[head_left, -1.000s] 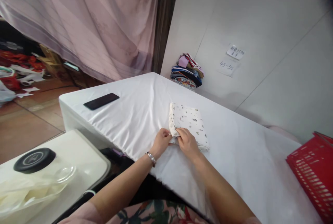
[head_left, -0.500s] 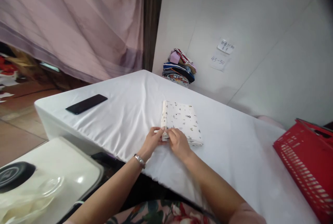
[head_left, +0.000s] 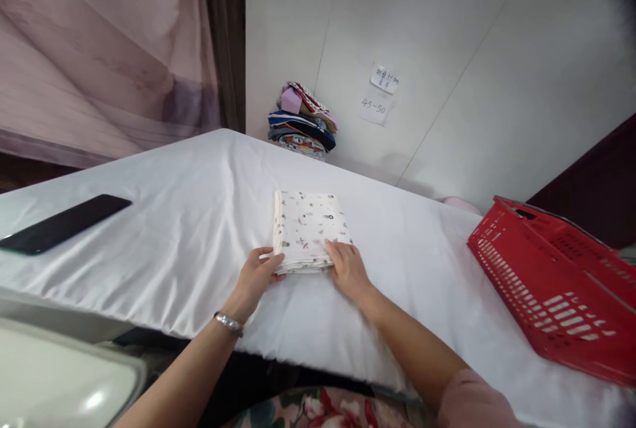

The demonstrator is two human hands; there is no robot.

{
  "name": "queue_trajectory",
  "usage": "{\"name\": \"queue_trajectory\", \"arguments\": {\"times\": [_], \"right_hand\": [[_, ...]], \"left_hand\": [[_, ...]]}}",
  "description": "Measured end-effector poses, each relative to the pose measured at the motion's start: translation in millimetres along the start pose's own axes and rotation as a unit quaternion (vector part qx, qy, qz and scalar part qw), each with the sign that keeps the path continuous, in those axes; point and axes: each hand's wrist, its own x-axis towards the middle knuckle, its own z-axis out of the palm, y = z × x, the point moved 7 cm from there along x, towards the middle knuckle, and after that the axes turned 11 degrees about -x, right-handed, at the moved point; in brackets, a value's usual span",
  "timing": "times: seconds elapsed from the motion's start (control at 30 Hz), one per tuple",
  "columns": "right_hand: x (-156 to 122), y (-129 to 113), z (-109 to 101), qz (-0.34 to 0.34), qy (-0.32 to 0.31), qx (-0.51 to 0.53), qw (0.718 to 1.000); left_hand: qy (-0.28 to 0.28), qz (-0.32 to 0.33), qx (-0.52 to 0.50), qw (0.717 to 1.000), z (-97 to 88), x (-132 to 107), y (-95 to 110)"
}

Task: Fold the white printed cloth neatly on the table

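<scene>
A folded white cloth (head_left: 308, 219) with small scattered prints lies flat on the white-covered table in front of me. My left hand (head_left: 255, 277) is closed on its near left corner, thumb on top and fingertips at the lower layers. At the near right corner, my right hand (head_left: 350, 273) rests with its fingers stretched out over the top layer. Several stacked layers show along the near edge. Whether my right thumb reaches under the cloth is hidden.
A black phone (head_left: 64, 222) lies on the tablecloth (head_left: 199, 216) at the left. To the right stands a red plastic basket (head_left: 561, 282). Behind, a pile of folded clothes (head_left: 302, 120) sits against the wall, near paper notes (head_left: 377, 100).
My right hand has moved from beside my left hand, along the cloth's near edge, to its right corner. My left hand stays at the left corner. The view has shifted to the right.
</scene>
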Motion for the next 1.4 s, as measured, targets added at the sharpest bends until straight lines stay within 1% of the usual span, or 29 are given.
{"name": "queue_trajectory", "arguments": {"times": [0.07,0.13,0.23,0.3,0.37,0.47,0.53,0.63,0.7,0.73,0.8,0.87,0.93,0.97,1.03,1.13,1.23,1.3,1.33,1.37,1.4], "right_hand": [[-9.7,19.2,2.0,0.02,-0.002,-0.017,1.0],[-19.3,32.3,5.2,0.019,0.002,-0.025,0.999],[-31.0,42.8,10.1,0.006,0.029,-0.028,0.999],[-36.6,47.8,12.8,0.014,0.047,-0.029,0.998],[-41.0,51.5,15.2,0.03,0.052,-0.031,0.998],[-47.3,59.2,17.4,0.05,0.043,-0.031,0.997],[-51.0,68.8,16.9,0.06,0.037,-0.03,0.997],[-53.8,87.6,12.6,0.075,0.019,-0.034,0.996],[-54.0,93.6,7.2,0.087,0.0,-0.048,0.995],[-53.8,91.1,3.7,0.089,-0.009,-0.056,0.994],[-53.2,72.6,-4.5,0.082,-0.009,-0.068,0.994],[-51.5,32.3,-8.1,0.005,-0.012,-0.038,0.999],[-49.3,-9.3,-8.9,-0.063,-0.01,-0.003,0.998],[-46.9,-24.4,-9.5,-0.074,0.0,0.007,0.997],[-39.4,-40.3,-10.2,-0.059,0.028,0.017,0.998],[-27.0,-40.1,-10.9,-0.026,0.067,0.039,0.997],[-19.1,-25.7,-14.2,-0.003,0.1,0.089,0.991],[-16.3,-11.2,-19.3,0.029,0.118,0.117,0.986],[-15.0,-2.8,-22.3,0.051,0.121,0.127,0.983],[-13.6,5.9,-25.5,0.076,0.118,0.138,0.98],[-12.1,14.8,-28.7,0.102,0.112,0.151,0.977]], "left_hand": [[-0.005,-0.001,0.002,1.0,0.2,-1.3,0.4],[-0.013,-0.003,-0.002,1.0,0.0,-2.0,-0.9],[-0.025,-0.009,-0.001,1.0,-0.8,-1.9,-4.0],[-0.031,-0.008,0.006,0.999,-1.3,-1.5,-5.3],[-0.04,-0.003,0.012,0.999,-0.6,-1.7,-6.1],[-0.059,0.0,0.035,0.998,2.2,-4.2,-9.9],[-0.075,-0.003,0.057,0.996,5.3,-7.3,-15.0],[-0.109,-0.002,0.087,0.99,13.6,-13.9,-25.4],[-0.121,0.007,0.104,0.987,19.2,-18.8,-31.8],[-0.121,0.013,0.108,0.987,21.2,-21.1,-34.1],[-0.112,0.016,0.102,0.988,24.0,-24.8,-37.3],[-0.102,0.0,0.076,0.992,26.2,-27.5,-39.2],[-0.098,-0.021,0.042,0.994,29.2,-29.1,-39.4],[-0.096,-0.028,0.028,0.995,30.9,-29.6,-38.7],[-0.095,-0.036,0.014,0.995,35.0,-30.4,-36.9],[-0.106,-0.025,0.02,0.994,42.8,-32.1,-32.5],[-0.133,-0.014,0.044,0.99,48.6,-33.5,-27.7],[-0.158,0.004,0.084,0.984,47.9,-31.3,-21.7],[-0.157,0.034,0.118,0.98,44.4,-27.9,-15.2],[-0.144,0.081,0.158,0.974,39.1,-23.0,-6.1],[-0.115,0.143,0.208,0.961,32.3,-17.0,5.8]]}}
